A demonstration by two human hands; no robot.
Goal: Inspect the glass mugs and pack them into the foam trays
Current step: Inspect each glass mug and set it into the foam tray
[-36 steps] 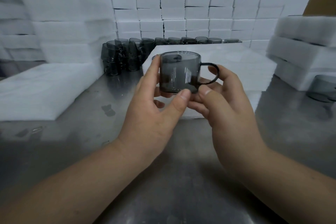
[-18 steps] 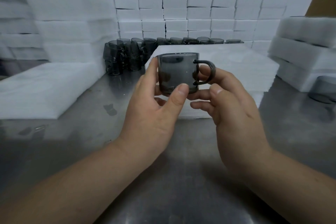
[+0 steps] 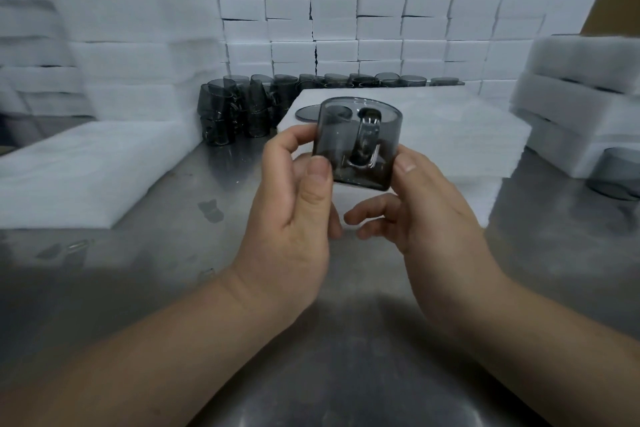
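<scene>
Mug [image 3: 358,149], pinched at its sides by left hand [image 3: 294,218] and right hand [image 3: 426,215], held near foam tray [image 3: 450,135]; handle [image 3: 367,135], right 1 s ago, now faces viewer: inspection continues.

head cam | wide-angle, worn | faces forward and down | close over table [image 3: 138,288] | sole view
</scene>
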